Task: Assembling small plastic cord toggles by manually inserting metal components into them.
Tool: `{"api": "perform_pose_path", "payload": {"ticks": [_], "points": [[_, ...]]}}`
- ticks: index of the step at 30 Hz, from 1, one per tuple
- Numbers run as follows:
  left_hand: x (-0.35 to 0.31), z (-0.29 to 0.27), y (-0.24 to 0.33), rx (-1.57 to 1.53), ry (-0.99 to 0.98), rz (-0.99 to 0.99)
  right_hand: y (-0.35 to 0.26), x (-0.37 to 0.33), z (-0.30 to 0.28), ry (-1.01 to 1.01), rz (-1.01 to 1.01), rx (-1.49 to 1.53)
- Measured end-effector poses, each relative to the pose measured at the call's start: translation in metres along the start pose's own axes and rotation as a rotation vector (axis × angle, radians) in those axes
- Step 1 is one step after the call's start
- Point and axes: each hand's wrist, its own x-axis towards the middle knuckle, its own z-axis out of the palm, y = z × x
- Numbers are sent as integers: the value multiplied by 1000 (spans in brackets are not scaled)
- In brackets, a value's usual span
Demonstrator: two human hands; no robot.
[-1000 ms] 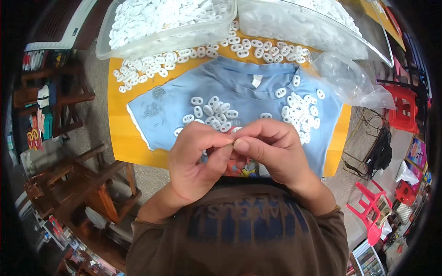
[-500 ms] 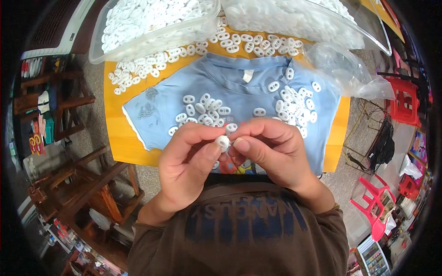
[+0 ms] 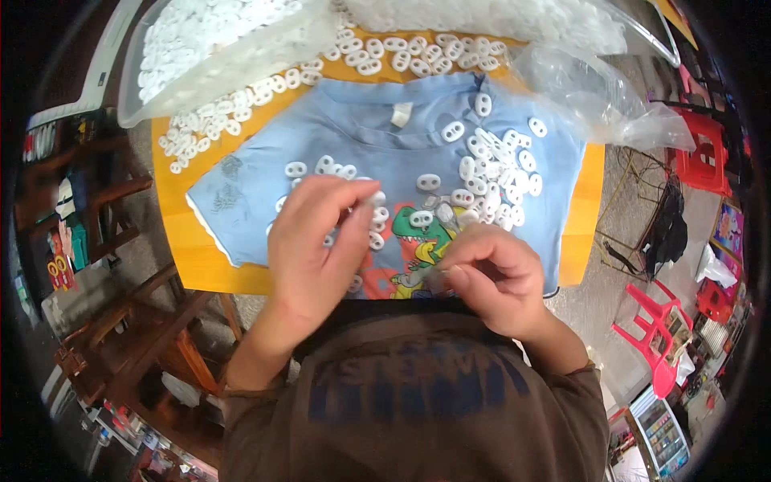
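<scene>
My left hand [image 3: 317, 237] hovers over a loose group of white oval plastic pieces with two holes [image 3: 377, 240], its thumb and forefinger apart and nothing visible between them. To the right, my right hand [image 3: 498, 277] is closed in a pinch; something small and dark seems to show at its fingertips, too blurred to name. Under both hands lies a light blue T-shirt [image 3: 265, 201] with a cartoon dinosaur print [image 3: 414, 229]. A single white piece [image 3: 422, 218] rests on that print. Another pile of white pieces [image 3: 490, 173] sits on the shirt's right side.
A clear plastic tub [image 3: 233, 88] full of white pieces stands far left, beside a second clear container [image 3: 498, 24]. Loose pieces line the yellow board [image 3: 574, 249]. A clear plastic bag [image 3: 578, 92] lies far right. Wooden furniture [image 3: 148, 337] stands left, a red stool [image 3: 654, 337] right.
My hands have moved apart from a shared hold on one white piece. That piece no longer shows in my fingers. The view has shifted slightly, so the table things appear farther up and left.
</scene>
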Motion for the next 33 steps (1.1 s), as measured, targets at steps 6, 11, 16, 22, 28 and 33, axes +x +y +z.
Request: {"api": "perform_pose_path", "payload": {"ticks": [6, 11, 16, 22, 28, 33], "points": [[23, 13, -13, 231, -212, 91, 26, -31, -28, 177, -255, -359], [29, 22, -1, 402, -130, 211, 34, -31, -33, 162, -383, -358], [24, 42, 9, 278, -208, 310, 39, -28, -35, 135, -460, -341], [32, 66, 9, 321, -240, 416, 39, -30, -38, 96, -454, -373], [36, 71, 15, 329, -201, 415, 44, -28, -40, 90, -534, -336], [40, 77, 22, 305, -205, 409, 45, -28, -39, 101, -548, -317]]}}
